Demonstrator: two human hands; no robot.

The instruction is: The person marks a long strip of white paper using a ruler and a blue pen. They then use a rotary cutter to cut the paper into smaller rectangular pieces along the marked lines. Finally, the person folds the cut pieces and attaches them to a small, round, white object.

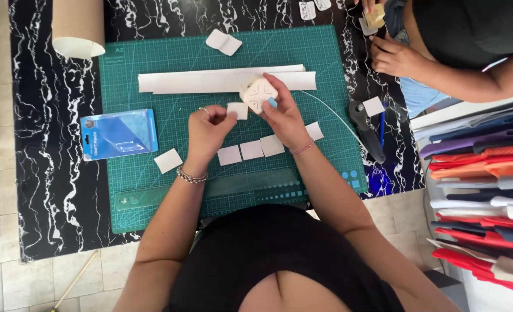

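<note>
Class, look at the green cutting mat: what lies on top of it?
On the green cutting mat: long white paper strips, small white squares, a blue packet, a clear ruler. Both hands and forearms cover part of it.

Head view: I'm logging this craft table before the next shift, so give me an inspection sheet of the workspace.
Surface: green cutting mat on a black marbled table.
Job's things: white corner punch in the right hand; small white paper square pinched by the left hand.
Clutter: long white paper strips, loose cut squares, blue punch package, clear green ruler, black hand tool, cardboard roll.
Grippers: both hands closed on their items.
Cables: nothing seen.
Surroundings: another person's hand at top right; stacked coloured sheets; tiled floor.
</note>
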